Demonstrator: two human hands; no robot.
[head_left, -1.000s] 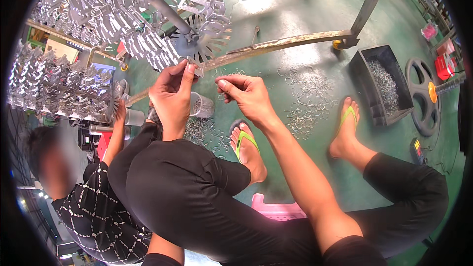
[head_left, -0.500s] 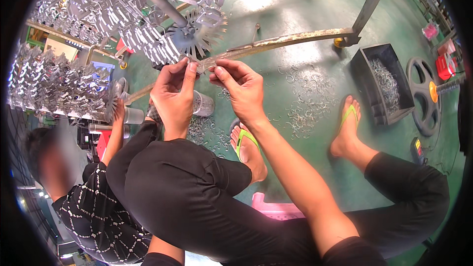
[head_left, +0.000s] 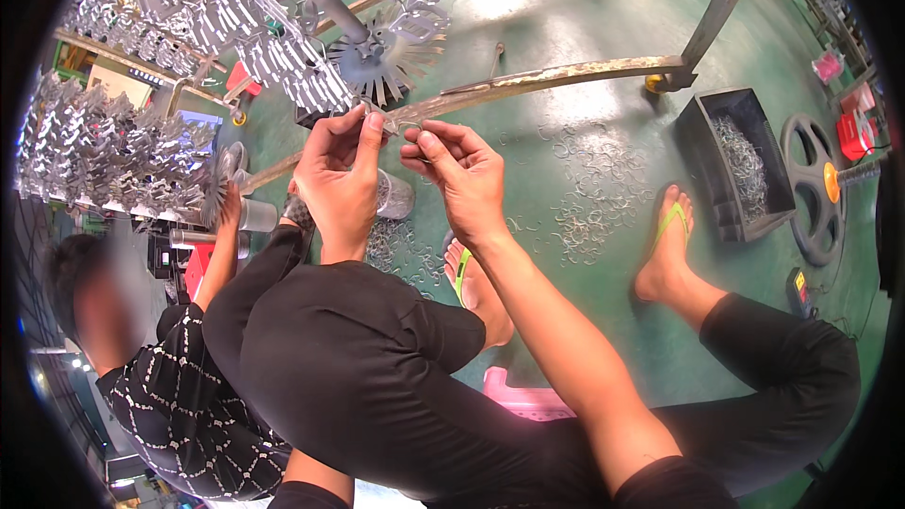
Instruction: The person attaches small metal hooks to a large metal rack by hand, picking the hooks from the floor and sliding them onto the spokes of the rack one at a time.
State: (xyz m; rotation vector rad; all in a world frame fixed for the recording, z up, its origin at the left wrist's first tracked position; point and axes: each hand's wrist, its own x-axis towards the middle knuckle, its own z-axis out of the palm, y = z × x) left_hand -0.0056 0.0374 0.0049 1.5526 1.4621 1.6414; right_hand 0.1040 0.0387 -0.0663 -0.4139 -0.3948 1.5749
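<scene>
While the left hand (head_left: 342,174) pinches a small, thin, silver-coloured metal piece (head_left: 390,123) at its fingertips, the right hand (head_left: 464,174) has narrow fingers close beside, but their hold I cannot tell.

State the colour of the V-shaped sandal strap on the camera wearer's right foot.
The V-shaped strap is lime green, clearest in the head view.

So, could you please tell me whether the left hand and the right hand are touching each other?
Apart: the head view shows a visible gap between the left hand and the right hand, with green floor showing through it.
</scene>
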